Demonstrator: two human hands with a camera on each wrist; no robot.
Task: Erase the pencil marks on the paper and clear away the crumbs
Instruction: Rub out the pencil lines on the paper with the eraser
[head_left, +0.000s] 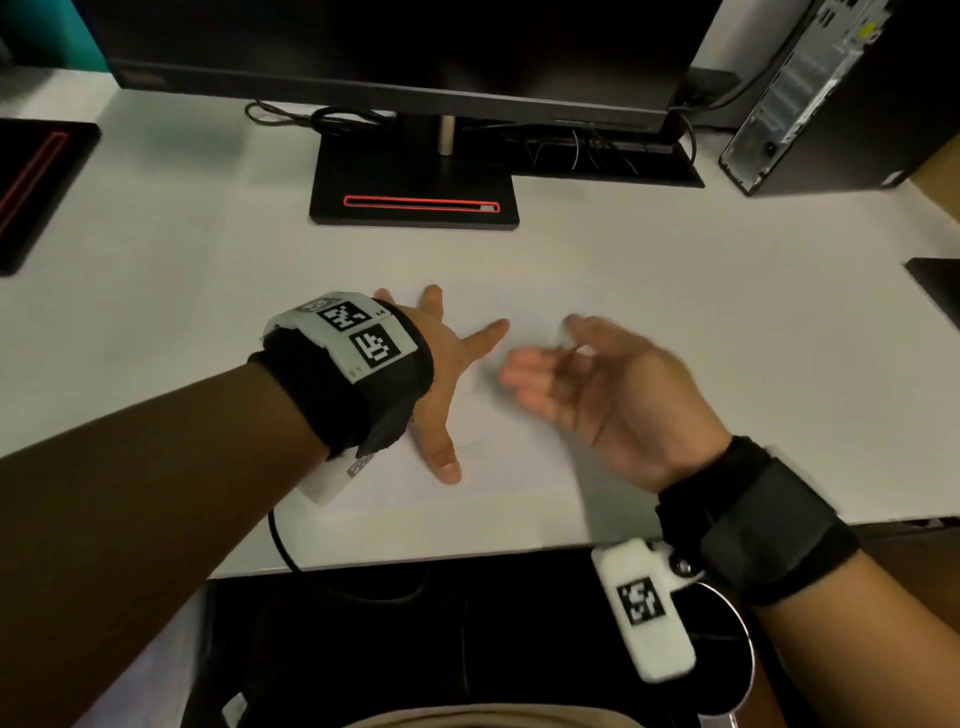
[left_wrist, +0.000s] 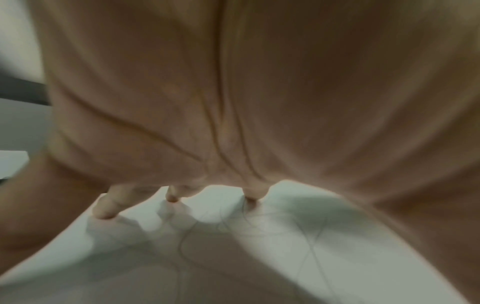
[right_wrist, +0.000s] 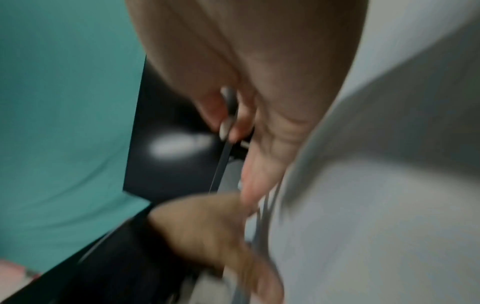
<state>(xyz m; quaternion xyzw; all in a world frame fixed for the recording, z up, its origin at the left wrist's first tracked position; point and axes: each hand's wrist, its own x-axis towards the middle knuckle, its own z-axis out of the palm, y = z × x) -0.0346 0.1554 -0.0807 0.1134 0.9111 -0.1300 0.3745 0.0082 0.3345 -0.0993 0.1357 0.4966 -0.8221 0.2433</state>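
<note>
A white sheet of paper lies on the white desk near its front edge, with faint pencil lines on it. My left hand lies flat on the sheet, fingers spread; in the left wrist view its fingertips press the paper beside thin pencil lines. My right hand is motion-blurred just right of it, low over the sheet, fingers stretched leftward. A small whitish eraser with a dark middle seems pinched between its thumb and a finger. No crumbs can be made out.
A black monitor stand with a red slot sits behind the paper, with cables beside it. A computer tower stands at the back right. Another dark base is at the left, a dark object at the right edge.
</note>
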